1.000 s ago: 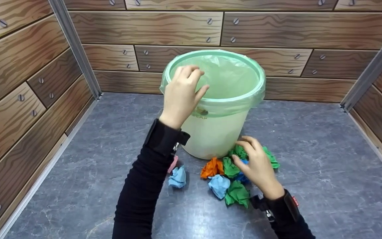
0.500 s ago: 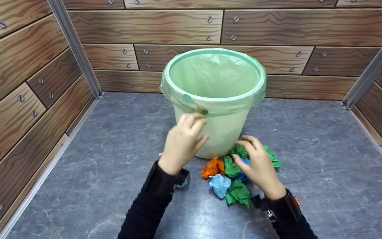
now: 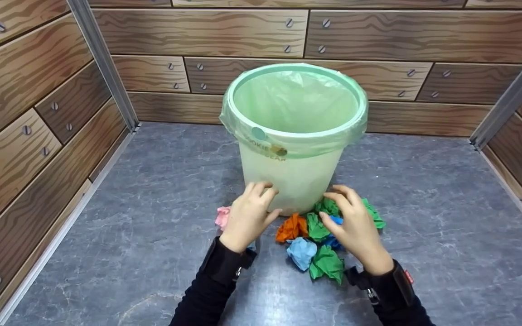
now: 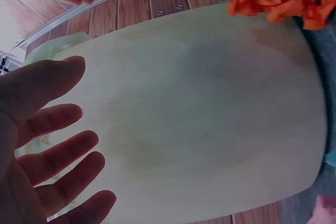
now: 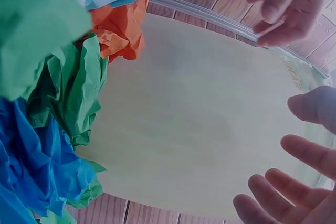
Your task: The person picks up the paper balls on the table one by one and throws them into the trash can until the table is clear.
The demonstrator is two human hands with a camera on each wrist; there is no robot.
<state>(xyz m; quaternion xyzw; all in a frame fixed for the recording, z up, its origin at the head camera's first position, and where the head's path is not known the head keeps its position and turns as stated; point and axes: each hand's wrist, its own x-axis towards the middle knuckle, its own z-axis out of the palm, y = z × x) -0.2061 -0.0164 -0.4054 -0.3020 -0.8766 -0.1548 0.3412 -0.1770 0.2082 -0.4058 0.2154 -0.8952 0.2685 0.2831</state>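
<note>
My left hand [image 3: 249,217] hovers before the bin with fingers loosely spread and nothing in it. A pink crumpled paper ball [image 3: 223,217] peeks out at its left; a light blue one is mostly hidden under the wrist. Over the paper pile on the right hangs my right hand [image 3: 354,226], its fingers spread and holding nothing. The pile has an orange ball [image 3: 292,227], a light blue ball [image 3: 302,253], a dark blue ball [image 5: 42,161] partly under the hand, and several green balls [image 3: 327,262]. Behind both hands stands the pale bin [image 4: 199,103].
A translucent green bag [image 3: 297,102] lines the bin and folds over its rim [image 3: 238,111]. Wood-patterned walls [image 3: 152,34] enclose the grey marbled floor [image 3: 107,226] at the back and sides.
My left hand has come down from the bin's rim to near its base, above the pink and light blue balls. The right hand has stayed over the pile.
</note>
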